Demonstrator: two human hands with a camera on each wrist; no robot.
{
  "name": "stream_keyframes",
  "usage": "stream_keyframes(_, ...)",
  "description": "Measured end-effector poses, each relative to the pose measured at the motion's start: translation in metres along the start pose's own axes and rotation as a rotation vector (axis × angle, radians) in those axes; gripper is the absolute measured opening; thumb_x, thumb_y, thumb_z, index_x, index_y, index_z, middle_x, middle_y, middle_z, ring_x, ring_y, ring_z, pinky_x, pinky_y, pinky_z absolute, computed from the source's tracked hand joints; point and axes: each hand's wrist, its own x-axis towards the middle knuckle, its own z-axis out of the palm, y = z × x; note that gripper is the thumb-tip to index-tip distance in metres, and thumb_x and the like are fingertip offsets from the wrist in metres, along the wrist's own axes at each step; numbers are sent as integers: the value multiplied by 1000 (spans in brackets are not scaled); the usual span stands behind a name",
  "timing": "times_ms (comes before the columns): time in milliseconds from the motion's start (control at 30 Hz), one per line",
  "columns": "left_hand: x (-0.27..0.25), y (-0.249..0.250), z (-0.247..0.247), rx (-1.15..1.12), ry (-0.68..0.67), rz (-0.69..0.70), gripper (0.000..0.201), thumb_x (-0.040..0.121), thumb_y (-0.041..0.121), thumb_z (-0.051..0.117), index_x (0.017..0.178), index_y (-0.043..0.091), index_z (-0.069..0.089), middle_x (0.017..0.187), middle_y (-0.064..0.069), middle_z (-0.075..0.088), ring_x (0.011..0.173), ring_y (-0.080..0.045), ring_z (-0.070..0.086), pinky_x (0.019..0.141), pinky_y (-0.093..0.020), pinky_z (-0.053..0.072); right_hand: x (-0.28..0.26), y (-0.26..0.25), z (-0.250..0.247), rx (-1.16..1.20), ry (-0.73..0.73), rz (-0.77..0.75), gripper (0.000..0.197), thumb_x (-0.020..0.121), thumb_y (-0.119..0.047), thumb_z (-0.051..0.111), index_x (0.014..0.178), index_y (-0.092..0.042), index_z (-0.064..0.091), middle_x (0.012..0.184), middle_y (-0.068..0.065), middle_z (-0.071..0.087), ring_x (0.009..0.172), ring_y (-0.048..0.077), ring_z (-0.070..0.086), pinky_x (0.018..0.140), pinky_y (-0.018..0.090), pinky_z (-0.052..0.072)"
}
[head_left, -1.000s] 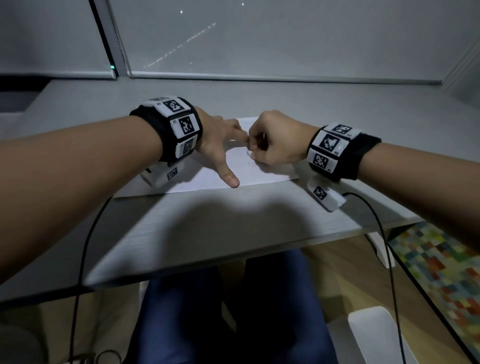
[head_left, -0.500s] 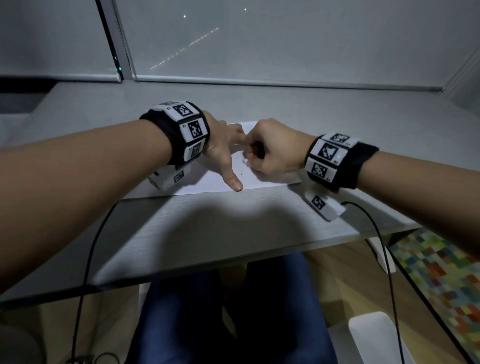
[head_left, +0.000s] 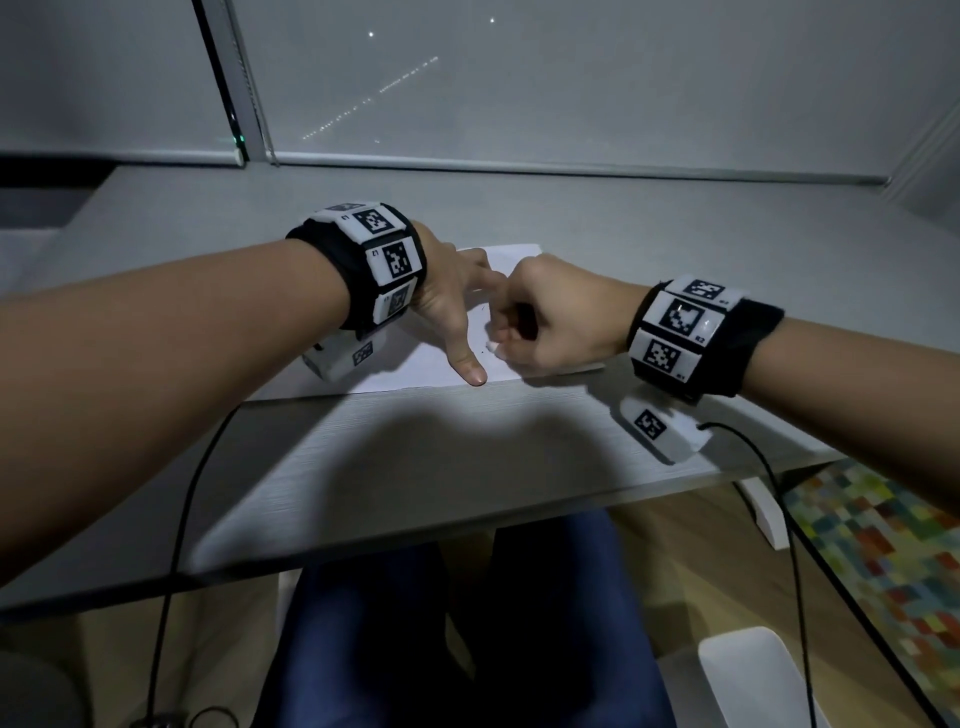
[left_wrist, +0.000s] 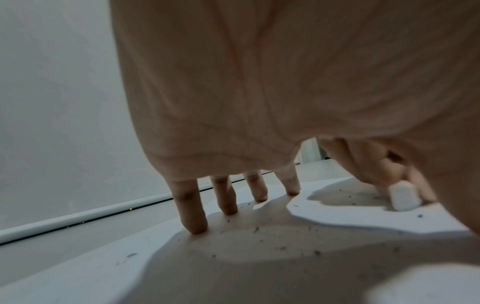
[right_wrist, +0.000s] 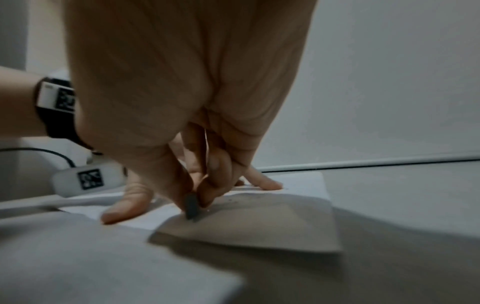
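My left grip (head_left: 447, 306) is lying wide on the left part of the white rectangular sheet of paper (head_left: 415, 366). Its fingers are straight and spread, the thumb is pointing near, and it is pressing the sheet flat to the grey wood-grain bench (head_left: 467, 467). Under my palm small dark crumbs (left_wrist: 255, 229) are dotting the sheet. Just right of the thumb, my right grip (head_left: 556, 322) is curling narrow round a small white rectangular eraser (left_wrist: 403, 195), pinching it between thumb and fingertips. The eraser's lower end is touching the paper close to the sheet's near edge.
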Motion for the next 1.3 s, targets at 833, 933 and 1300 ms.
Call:
stream_keyframes(833,1,-1,1,-10,3,9,128,44,88,81,155,59,22,153,15,27,146,-28,33,111,-55,38,3,3,1,-19,30,5,13,82,-21,67,71,-17,66,62,-6,64,56,9,58,58,25,51)
stream_keyframes(933,1,-1,0,4,-3,23,136,39,91,78,156,60,15,148,14,29,146,-30,33,109,-55,38,10,22,-7,-65,61,89,13,84,-23,70,73,-17,71,64,-6,67,59,10,62,62,25,51)
stream_keyframes(1300,3,-3,1,27,28,33,121,54,84,81,157,51,27,155,12,28,146,-30,33,113,-57,36,18,5,-2,-26,37,7,14,84,-18,73,72,-13,69,60,-8,62,55,4,58,56,14,44)
